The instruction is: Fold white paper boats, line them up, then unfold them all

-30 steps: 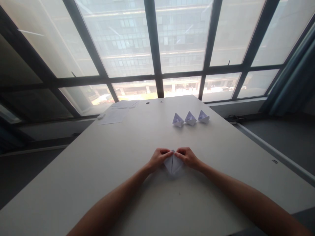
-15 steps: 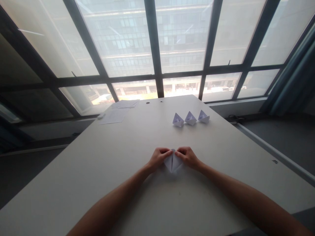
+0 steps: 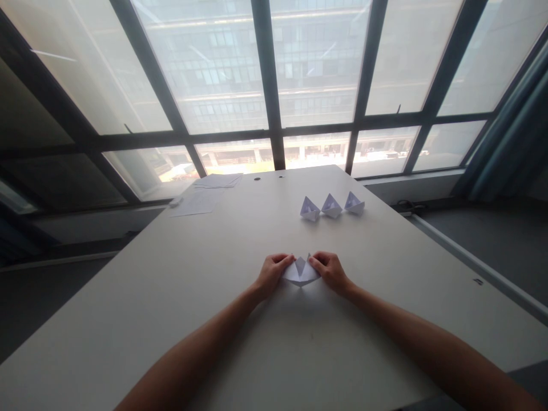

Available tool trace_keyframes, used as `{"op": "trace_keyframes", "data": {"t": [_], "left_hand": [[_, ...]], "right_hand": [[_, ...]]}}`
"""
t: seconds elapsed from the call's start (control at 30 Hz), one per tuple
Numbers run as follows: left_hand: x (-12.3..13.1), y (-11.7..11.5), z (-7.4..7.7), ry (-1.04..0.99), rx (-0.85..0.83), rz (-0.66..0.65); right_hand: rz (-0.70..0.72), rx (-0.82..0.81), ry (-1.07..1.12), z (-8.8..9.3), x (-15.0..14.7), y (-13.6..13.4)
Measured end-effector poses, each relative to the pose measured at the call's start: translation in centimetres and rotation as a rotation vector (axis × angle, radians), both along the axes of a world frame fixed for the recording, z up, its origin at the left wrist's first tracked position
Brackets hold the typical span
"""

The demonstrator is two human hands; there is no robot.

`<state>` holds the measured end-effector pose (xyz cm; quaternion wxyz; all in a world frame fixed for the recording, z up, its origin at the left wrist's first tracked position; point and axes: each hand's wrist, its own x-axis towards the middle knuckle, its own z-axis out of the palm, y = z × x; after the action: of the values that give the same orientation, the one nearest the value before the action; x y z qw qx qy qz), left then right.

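A white folded paper boat (image 3: 301, 275) is between my two hands over the near middle of the table. Its sides are spread, and a pointed peak stands up in the centre. My left hand (image 3: 274, 272) pinches its left tip between thumb and fingers. On the other side, my right hand (image 3: 331, 270) pinches the right tip in the same way. The fingers behind the paper are partly hidden.
Three finished-looking paper boats, among them the left one (image 3: 310, 209), stand in a row at the back right of the white table (image 3: 214, 297). Flat paper sheets (image 3: 197, 202) lie at the back left. Windows (image 3: 222, 68) rise beyond the table.
My hands have moved slightly apart, pulling the folded paper's two tips outward. The paper went from a diamond with a centre slit to an opened boat shape.
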<state>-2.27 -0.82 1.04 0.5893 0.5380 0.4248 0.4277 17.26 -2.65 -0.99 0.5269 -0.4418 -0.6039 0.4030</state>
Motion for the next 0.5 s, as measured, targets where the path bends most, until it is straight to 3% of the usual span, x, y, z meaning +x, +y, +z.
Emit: {"op": "trace_keyframes", "data": {"t": [0.5], "left_hand": [[-0.5, 1.2, -1.2, -0.299, 0.037, 0.188]], "right_hand": [[-0.284, 0.135, 0.118, -0.2, 0.6, 0.8]]}}
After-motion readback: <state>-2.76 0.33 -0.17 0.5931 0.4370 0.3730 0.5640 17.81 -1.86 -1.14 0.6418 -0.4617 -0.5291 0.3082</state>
